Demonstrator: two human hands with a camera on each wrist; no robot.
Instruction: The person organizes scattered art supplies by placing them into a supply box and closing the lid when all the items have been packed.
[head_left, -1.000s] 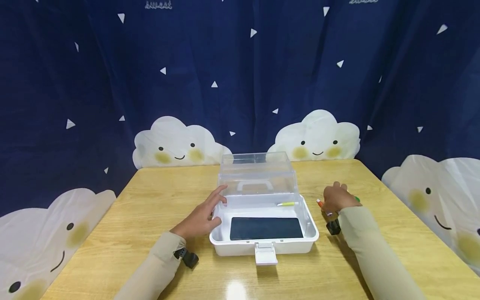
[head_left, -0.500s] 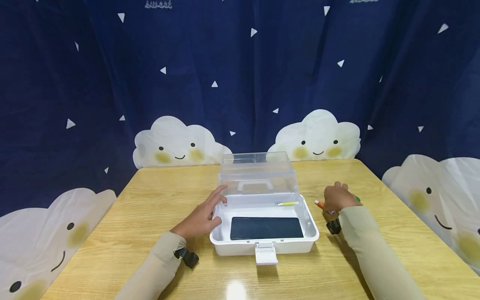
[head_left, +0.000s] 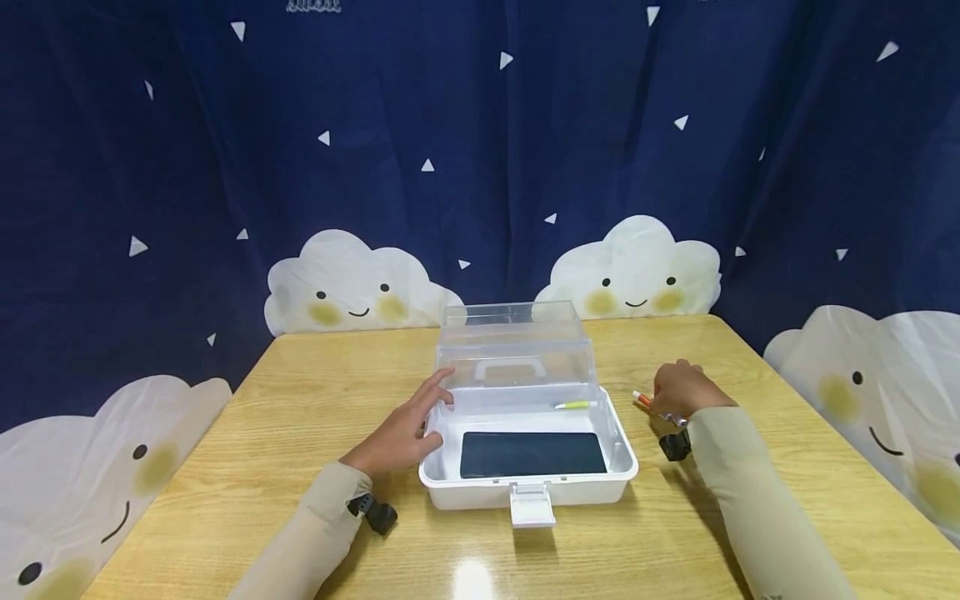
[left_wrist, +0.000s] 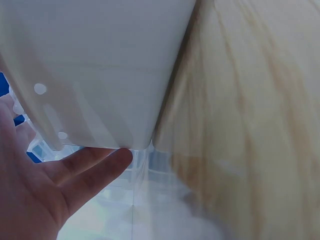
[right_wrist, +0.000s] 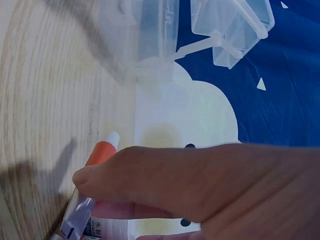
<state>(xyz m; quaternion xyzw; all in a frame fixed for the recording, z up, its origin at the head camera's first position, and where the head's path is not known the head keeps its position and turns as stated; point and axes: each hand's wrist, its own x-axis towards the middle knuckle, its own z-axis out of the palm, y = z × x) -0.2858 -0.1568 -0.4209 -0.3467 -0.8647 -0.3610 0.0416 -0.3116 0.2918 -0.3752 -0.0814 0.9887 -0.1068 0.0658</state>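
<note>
A white box [head_left: 528, 493] with a clear lid [head_left: 517, 362] swung up behind it stands mid-table. My left hand [head_left: 401, 437] rests at its left rim; in the left wrist view, extended fingertips [left_wrist: 125, 156] touch the far end of the side wall [left_wrist: 110, 75]. Right of the box, my right hand [head_left: 684, 388] pinches a slim paint tube [head_left: 643, 400] with a white cap and orange band. The right wrist view shows the thumb on this tube [right_wrist: 101, 152]. Beneath the fingers is a white, dark-labelled container [right_wrist: 112, 226], mostly hidden.
In the box lie a dark flat rectangle [head_left: 532, 454] and a slim yellow-and-white item [head_left: 574, 405] near the back wall. A white latch [head_left: 532, 507] hangs from the box front. A blue curtain [head_left: 480, 150] with cloud prints stands behind the wooden table [head_left: 300, 400].
My right hand has shifted slightly right and uncovers more of the paint tube. A green bit seen earlier beside that hand no longer shows. My left hand stays at the box rim.
</note>
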